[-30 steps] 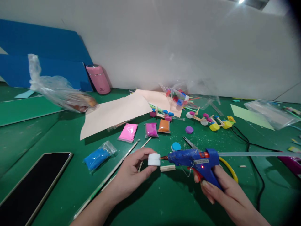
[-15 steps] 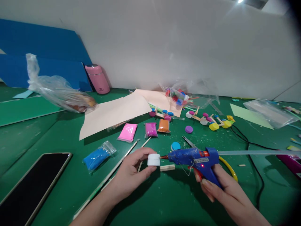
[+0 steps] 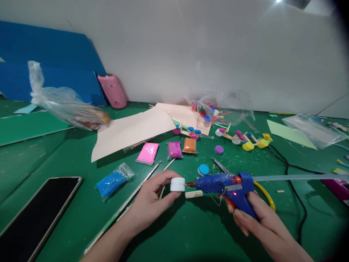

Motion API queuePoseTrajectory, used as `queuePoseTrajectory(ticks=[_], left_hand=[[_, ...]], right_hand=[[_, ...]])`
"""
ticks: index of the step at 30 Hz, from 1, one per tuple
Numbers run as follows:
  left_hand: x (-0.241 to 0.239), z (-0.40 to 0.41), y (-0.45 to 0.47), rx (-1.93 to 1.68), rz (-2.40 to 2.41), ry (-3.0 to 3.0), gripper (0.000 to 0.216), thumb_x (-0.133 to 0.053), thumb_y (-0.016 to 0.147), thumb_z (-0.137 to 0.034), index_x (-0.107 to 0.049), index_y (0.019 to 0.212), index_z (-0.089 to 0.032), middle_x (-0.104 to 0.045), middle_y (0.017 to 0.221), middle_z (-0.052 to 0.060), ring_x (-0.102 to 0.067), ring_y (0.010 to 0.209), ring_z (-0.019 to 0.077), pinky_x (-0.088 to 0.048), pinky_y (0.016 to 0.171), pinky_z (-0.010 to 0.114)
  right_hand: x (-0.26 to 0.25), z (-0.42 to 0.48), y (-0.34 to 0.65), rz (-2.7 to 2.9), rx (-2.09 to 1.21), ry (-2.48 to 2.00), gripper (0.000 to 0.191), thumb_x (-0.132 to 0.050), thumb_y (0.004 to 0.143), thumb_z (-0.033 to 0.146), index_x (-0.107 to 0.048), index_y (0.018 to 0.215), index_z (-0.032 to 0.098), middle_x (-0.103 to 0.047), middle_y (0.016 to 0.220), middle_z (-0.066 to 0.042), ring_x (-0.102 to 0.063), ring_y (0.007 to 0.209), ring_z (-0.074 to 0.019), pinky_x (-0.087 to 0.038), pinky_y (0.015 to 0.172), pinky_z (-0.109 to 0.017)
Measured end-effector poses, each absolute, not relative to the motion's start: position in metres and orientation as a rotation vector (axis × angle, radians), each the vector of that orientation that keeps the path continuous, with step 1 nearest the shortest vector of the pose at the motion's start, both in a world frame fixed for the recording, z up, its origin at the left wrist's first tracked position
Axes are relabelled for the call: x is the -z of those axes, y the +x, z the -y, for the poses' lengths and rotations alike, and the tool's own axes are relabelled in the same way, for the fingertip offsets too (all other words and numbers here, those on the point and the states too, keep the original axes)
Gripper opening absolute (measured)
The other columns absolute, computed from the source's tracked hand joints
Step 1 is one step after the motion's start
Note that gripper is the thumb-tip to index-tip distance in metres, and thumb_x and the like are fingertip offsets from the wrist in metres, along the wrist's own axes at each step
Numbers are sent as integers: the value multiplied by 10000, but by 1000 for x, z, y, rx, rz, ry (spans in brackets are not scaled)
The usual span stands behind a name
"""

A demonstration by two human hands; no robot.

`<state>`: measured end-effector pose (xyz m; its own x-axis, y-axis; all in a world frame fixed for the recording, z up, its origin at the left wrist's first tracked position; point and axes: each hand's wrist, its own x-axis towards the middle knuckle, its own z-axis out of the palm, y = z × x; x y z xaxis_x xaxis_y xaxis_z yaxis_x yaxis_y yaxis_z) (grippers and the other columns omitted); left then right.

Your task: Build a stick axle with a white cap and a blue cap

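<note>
My left hand [image 3: 152, 198] pinches a white bottle cap [image 3: 177, 184] between thumb and fingers, just above the green table [image 3: 191, 233]. My right hand [image 3: 256, 222] grips the handle of a blue hot glue gun [image 3: 227, 183] whose red light is on. The gun's nozzle points left and touches the side of the cap. A clear glue stick [image 3: 294, 178] juts out of the gun's back to the right. A short bundle of wooden sticks [image 3: 193, 194] lies on the table right under the nozzle.
A dark phone [image 3: 35, 214] lies at the lower left. Packets of blue [image 3: 113, 181], pink [image 3: 148, 153], magenta [image 3: 175, 150] and orange clay [image 3: 190, 145], long sticks, paper sheets [image 3: 131, 131], loose caps, scissors [image 3: 261, 193] and a black cord [image 3: 297, 203] surround my hands. A pink flask [image 3: 112, 91] stands by the wall.
Nearly nothing has moved: the cap and the glue gun stay together, shifted only slightly as the view drifted.
</note>
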<state>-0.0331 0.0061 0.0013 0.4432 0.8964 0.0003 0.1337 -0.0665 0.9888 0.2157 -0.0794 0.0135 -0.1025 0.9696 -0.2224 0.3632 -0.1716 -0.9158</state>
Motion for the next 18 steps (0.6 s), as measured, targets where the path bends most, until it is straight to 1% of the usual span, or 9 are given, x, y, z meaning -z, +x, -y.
queuePoseTrajectory(ticks=[3,7,13,18], left_hand=[[-1,-5,-33,-814,-945,1529,194,-568,745,-155,-549,938,-168,-585,917,46,-574,851,168,-431,756,257],[-2,-5,-33,-816,-947,1542,189,-566,744,-155,-556,933,-170,-588,915,43,-575,842,166,-434,748,253],[-4,-5,-33,-810,-953,1551,191,-567,743,-164,-563,934,-159,-595,915,58,-571,847,177,-437,741,260],[-5,-3,-33,-814,-935,1546,181,-570,743,-172,-568,924,-158,-589,889,50,-565,823,171,-439,723,257]], right_hand=[[-14,82,216,1476,-1296,-1566,208,-434,849,356,-506,1010,244,-555,779,-12,-491,564,-128,-452,511,-221],[-16,83,215,1474,-1292,-1577,191,-438,846,360,-528,964,239,-554,738,-6,-492,561,-129,-449,509,-217],[-16,80,217,1501,-1297,-1586,201,-421,854,377,-512,967,239,-538,719,-3,-489,567,-136,-440,521,-231],[-13,78,219,1525,-1282,-1556,192,-424,856,378,-507,945,228,-517,682,4,-479,550,-125,-429,506,-214]])
